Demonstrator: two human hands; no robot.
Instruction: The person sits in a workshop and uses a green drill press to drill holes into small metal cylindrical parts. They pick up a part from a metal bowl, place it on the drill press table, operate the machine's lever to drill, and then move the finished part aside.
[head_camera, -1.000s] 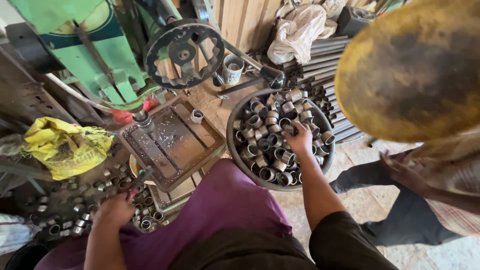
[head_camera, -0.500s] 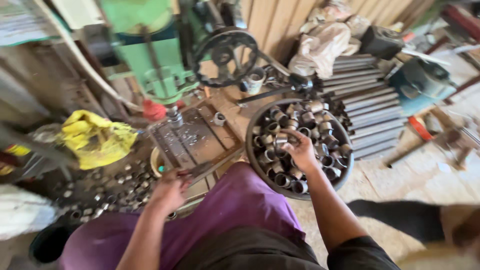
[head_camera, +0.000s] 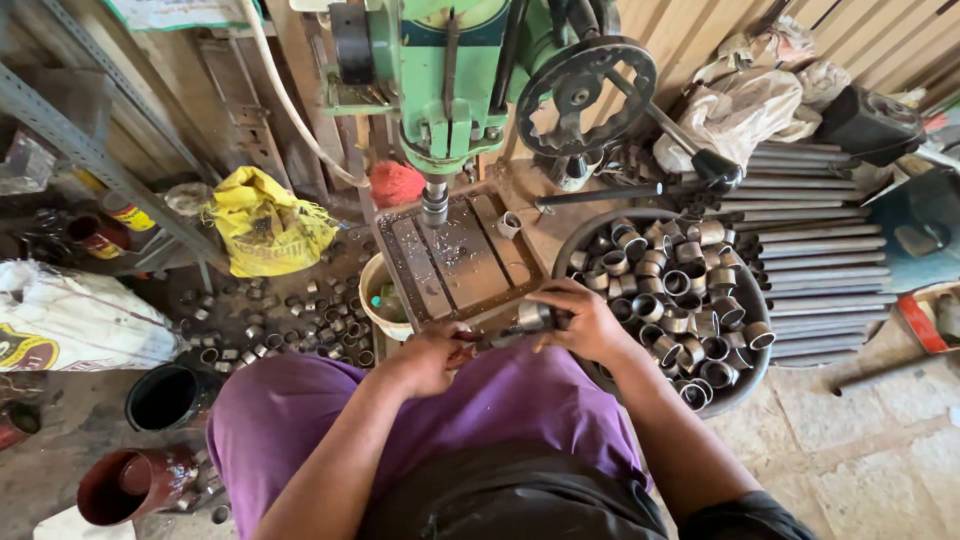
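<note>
The right hand (head_camera: 585, 322) pinches a short metal ring (head_camera: 533, 316) at the near edge of the drill table (head_camera: 462, 258), fingers curled around it. The left hand (head_camera: 428, 358) sits just beside it, closed on a thin tool (head_camera: 487, 341) that reaches toward the ring; what kind of tool it is cannot be told. Both hands meet over the purple lap (head_camera: 480, 410), just in front of the table.

Above the table stands a green drill press (head_camera: 452, 80), its bit (head_camera: 434, 208) pointing down at the slotted plate, with a black handwheel (head_camera: 585, 95) on its right side. A single ring (head_camera: 508, 224) stands on the table's far right corner.

To the right, touching the wrist of the right hand, a round basin (head_camera: 745, 385) is heaped with more rings. Behind it lie steel rods (head_camera: 820, 270) in a stack. To the left, loose rings (head_camera: 280, 320) scatter over the floor near a yellow bag (head_camera: 265, 225), and a pale bucket (head_camera: 372, 300) sits beside the table
</note>
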